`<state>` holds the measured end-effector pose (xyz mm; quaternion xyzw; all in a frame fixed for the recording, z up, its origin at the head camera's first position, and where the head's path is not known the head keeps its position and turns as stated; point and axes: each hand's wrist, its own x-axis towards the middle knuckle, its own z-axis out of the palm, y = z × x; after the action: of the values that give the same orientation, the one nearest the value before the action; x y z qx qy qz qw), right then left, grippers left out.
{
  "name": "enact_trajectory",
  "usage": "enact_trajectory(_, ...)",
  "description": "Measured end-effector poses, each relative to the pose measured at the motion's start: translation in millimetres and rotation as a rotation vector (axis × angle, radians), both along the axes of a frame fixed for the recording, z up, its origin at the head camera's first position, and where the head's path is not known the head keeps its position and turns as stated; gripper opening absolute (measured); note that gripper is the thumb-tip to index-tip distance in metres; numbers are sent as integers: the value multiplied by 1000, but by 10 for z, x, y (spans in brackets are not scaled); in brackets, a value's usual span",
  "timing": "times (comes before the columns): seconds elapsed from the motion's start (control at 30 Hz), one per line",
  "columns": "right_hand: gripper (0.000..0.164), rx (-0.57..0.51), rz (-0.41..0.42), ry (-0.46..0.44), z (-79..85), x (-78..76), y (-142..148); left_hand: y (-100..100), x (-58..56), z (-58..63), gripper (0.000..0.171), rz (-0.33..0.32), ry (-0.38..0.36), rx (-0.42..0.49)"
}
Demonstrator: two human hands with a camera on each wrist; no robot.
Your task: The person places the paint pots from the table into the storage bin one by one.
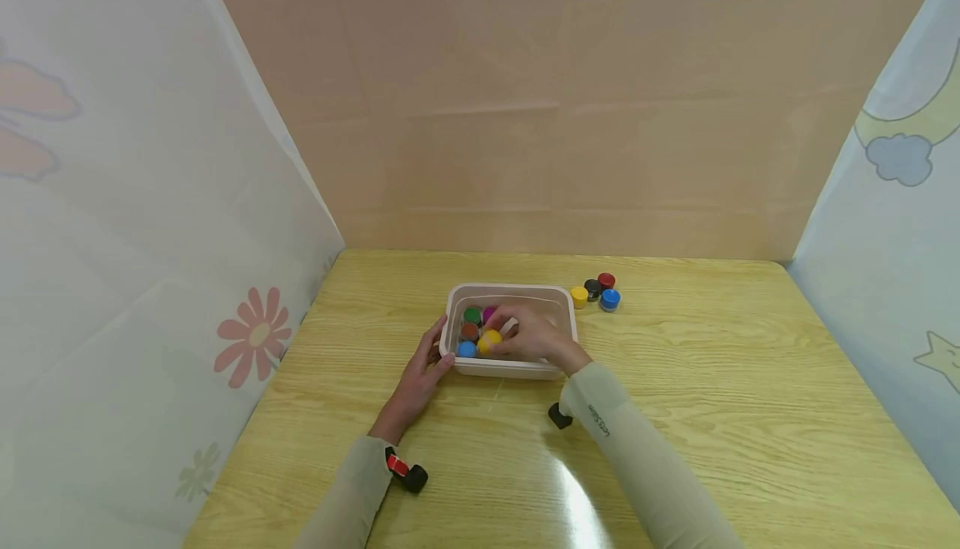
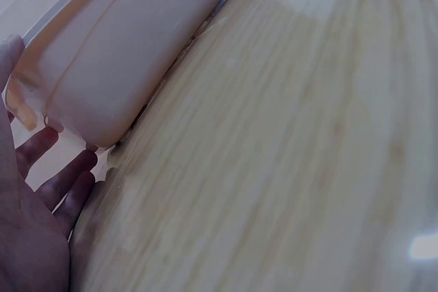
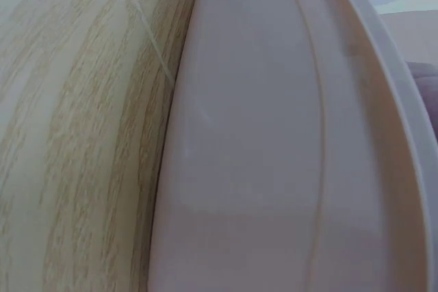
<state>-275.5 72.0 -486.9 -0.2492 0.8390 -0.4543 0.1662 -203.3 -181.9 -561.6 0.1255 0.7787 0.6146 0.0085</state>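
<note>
A pale pink plastic box [image 1: 517, 371] sits on the table with small round jars in it. My left hand [image 1: 420, 374] grips its left front corner, thumb at the front rim and fingers along the left wall. In the left wrist view, the fingertips [image 2: 85, 158] touch the box's lower corner. My right hand [image 1: 528, 334] reaches inside, pinching a yellow-lidded jar [image 1: 490, 341] between thumb and fingers. Left of it stand a green-lidded jar [image 1: 472, 316], a brown-lidded jar [image 1: 469, 332] and a blue-lidded jar [image 1: 467, 350]. A purple-lidded jar [image 1: 489, 313] is partly hidden behind the right fingers.
Right of the box's back corner stand another yellow-lidded jar [image 1: 579, 296], a black-lidded jar [image 1: 592, 289], a red-lidded jar [image 1: 606, 281] and another blue-lidded jar [image 1: 610, 300]. A brown backdrop [image 1: 540, 116] rises behind the wooden table [image 1: 712, 382], with printed sheets at both sides.
</note>
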Motion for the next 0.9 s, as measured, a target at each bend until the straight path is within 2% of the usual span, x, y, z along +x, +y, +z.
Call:
enact_trajectory(0.27, 24, 38, 4, 27, -9, -6, -2, 3, -11, -3, 65, -9, 4, 10)
enact_trajectory(0.57, 24, 49, 2, -31, -18, 5, -17, -2, -11, -2, 66, -5, 9, -6)
enact_trajectory(0.9, 25, 69, 57, 26, -20, 1, -22, -12, -18, -24, 66, -11, 11, -9)
